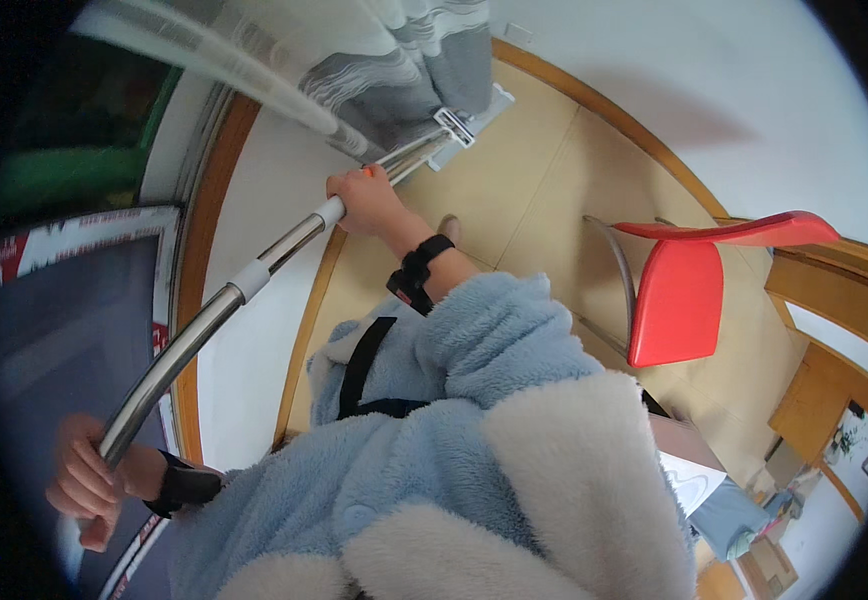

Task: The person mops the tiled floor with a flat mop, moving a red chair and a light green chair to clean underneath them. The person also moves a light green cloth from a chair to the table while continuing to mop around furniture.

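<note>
A flat mop with a shiny metal pole (179,360) runs diagonally from the lower left towards the upper middle. My left hand (89,480) is wrapped around the pole's upper end. Farther down, my right hand (366,199) grips the pole beside a pale plastic collar, with something orange showing at the fingers. The flat mop head (479,127) rests on the tiled floor (531,195) at the foot of a grey and white curtain (404,67). Part of the head is hidden by the pole's hinged joint. Both wrists carry black bands.
A red chair (678,300) with metal legs stands to the right. Wooden skirting (599,105) edges the wall behind it. A window with a wooden frame (213,225) is close on the left. A cardboard box (768,566) and other items lie at lower right.
</note>
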{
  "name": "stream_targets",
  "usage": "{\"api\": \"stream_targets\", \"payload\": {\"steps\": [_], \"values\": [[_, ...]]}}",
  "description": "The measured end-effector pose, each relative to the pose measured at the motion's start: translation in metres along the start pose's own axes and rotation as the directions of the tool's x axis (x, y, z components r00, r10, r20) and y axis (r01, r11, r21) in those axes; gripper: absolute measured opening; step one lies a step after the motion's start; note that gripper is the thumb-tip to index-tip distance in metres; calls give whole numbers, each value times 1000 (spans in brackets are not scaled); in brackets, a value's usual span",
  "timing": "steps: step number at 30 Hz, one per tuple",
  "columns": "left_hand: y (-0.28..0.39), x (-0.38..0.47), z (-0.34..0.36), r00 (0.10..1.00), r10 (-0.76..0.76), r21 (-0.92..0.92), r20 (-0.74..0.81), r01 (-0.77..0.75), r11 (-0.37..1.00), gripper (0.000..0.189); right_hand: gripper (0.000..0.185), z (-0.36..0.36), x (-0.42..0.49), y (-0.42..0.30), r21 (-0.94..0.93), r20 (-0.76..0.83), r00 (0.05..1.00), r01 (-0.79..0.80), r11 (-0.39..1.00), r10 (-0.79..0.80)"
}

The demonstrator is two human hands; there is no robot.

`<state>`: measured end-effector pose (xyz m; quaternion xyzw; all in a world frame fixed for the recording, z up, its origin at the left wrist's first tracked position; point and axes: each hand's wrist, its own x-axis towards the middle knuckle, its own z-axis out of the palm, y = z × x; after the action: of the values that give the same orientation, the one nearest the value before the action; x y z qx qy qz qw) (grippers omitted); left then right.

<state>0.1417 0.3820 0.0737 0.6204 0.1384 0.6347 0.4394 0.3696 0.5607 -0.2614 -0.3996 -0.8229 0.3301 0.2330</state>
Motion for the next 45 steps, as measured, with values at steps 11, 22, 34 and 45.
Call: {"api": "stream_targets", "payload": {"steps": [11, 22, 34, 45], "values": [[-210, 142, 9, 947, -58, -341, 317, 170, 924, 19, 15, -144, -54, 153, -81, -374, 870, -376, 923, 321], [-368, 312, 88, 908, -89, -315, 410, 232, 920, 26, 54, -262, -202, 233, 585, -520, 293, -562, 585, 802], [-503, 431, 317, 819, 52, -384, 571, 210, 899, 22, 70, -352, -270, 240, 252, -140, 150, 961, -112, 979], [-578, 428, 476, 719, -1, -439, 695, 425, 791, 20, 23, -356, -279, 220, -219, -160, -84, 975, 47, 984]]}}
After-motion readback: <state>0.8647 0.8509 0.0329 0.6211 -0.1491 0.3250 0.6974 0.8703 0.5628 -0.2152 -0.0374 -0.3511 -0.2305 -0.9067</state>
